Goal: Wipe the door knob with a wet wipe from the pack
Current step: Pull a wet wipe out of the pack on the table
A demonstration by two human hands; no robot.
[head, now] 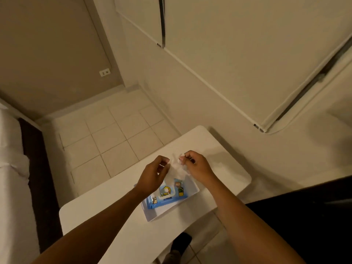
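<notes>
Item: wet wipe (176,168), lower centre, which I pinched between left hand (155,173) and right hand (192,164) over the pack (165,195); a hard tug risked tearing it.

A white bench (106,212) carries a shallow white tray (192,189). Beyond it — pale floor tiles (114,138), a wall socket (105,72), white cupboard doors (238,44) — a bed (11,168) at left.
</notes>
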